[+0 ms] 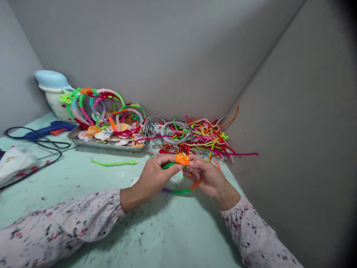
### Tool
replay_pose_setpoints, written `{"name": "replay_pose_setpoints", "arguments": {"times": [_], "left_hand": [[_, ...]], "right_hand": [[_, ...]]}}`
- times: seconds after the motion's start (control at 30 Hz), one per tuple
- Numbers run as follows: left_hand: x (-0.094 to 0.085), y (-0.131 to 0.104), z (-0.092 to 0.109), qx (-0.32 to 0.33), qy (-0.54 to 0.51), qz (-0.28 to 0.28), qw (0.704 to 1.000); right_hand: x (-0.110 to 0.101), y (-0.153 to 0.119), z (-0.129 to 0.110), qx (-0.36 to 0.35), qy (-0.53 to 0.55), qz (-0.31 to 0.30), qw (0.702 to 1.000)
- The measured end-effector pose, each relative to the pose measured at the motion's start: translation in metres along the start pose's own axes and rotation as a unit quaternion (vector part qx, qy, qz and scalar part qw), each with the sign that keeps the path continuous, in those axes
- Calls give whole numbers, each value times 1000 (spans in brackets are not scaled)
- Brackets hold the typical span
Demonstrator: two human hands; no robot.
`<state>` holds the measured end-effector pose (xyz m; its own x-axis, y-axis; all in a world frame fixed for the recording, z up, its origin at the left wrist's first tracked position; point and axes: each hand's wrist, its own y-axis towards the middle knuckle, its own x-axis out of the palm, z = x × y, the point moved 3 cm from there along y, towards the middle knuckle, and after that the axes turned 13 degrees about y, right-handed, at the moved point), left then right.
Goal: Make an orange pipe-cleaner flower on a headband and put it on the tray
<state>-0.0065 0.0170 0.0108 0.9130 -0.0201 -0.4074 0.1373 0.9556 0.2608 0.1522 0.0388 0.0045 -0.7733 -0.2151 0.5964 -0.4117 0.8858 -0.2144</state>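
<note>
Between my two hands is a ring wrapped in coloured pipe cleaner (181, 192), with green, purple and orange stretches. An orange pipe-cleaner flower (182, 159) sits at its far side, between my fingertips. My left hand (153, 174) pinches the ring's green part just left of the flower. My right hand (208, 175) grips at the flower's right edge, its lower fingers curled beneath. Part of the ring is hidden behind the hands. A loose light-green pipe cleaner (113, 163) lies on the table, left of my left hand.
A metal tray (111, 146) holds shells and several finished-looking coloured rings. Right of it lie coiled silver wire (175, 133) and a heap of pipe cleaners (208, 136) against the wall. At left are a blue glue gun (41, 131), its black cord, a white bag (16, 163) and a blue-lidded container (54, 93).
</note>
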Motion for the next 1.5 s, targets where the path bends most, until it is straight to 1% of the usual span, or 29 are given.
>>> {"name": "replay_pose_setpoints", "arguments": {"times": [0.1, 0.23, 0.47, 0.57, 0.73, 1.0, 1.13, 1.27, 1.4, 1.5], "left_hand": [[0, -2, 3, 9, -4, -23, 1000], [2, -3, 5, 19, -15, -50, 998], [2, -4, 7, 21, -10, -57, 998], [1, -4, 10, 20, -9, -63, 998], [2, -4, 10, 18, -17, -76, 997], [3, -3, 2, -10, -12, -56, 998], [1, -4, 4, -9, -6, -50, 999], [1, -5, 6, 3, 24, -39, 999], [4, -5, 4, 5, 40, -25, 999], [5, -5, 2, 3, 46, -3, 999]], "right_hand": [[-2, -1, 0, 13, -17, -8, 1000], [-4, 0, 0, 33, -31, -46, 998], [-2, -1, -3, 29, -62, -47, 997], [-2, -1, -4, 15, -89, -47, 995], [-3, 0, -6, -41, -169, -31, 984], [7, -4, -13, -107, -276, -10, 955], [8, -4, -14, -116, -296, -1, 948], [9, -3, -14, -125, -304, 2, 944], [9, -3, -13, -129, -305, 7, 944], [9, -3, -11, -129, -307, 12, 943]]}}
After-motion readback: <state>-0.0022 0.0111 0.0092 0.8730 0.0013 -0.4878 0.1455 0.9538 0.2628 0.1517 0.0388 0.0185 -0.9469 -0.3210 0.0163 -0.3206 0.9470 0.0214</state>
